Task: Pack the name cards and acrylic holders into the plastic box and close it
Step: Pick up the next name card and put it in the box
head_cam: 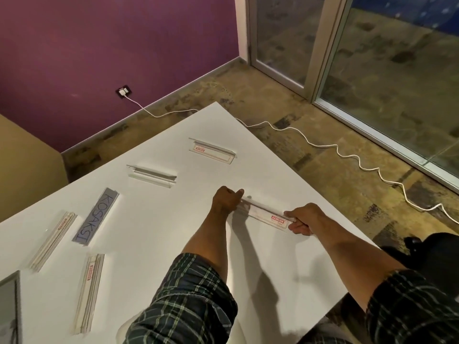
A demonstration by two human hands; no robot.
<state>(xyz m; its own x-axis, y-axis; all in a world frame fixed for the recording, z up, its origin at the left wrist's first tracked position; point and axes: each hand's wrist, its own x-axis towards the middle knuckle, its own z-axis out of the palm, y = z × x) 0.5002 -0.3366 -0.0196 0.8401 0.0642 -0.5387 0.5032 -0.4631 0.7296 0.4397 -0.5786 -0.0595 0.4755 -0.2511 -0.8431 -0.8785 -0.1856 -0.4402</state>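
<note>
A clear acrylic holder (pixel 263 214) with a red label lies between my hands on the white table (pixel 154 219). My left hand (pixel 227 201) grips its far end and my right hand (pixel 304 219) pinches its near end. Two more acrylic holders lie farther back, one (pixel 213 151) with a label and one (pixel 152 175) bare. A grey name card reading KOSAKSI (pixel 96 216) lies to the left. Two further holders lie at the left (pixel 51 240) and front left (pixel 89 292). A grey edge at the lower left (pixel 10 306) may be the plastic box.
The table's right edge runs diagonally past my right arm. A white cable (pixel 323 147) snakes over the floor from a wall socket (pixel 123 91). Glass doors stand at the back right. A dark chair part (pixel 432 254) sits by the right edge.
</note>
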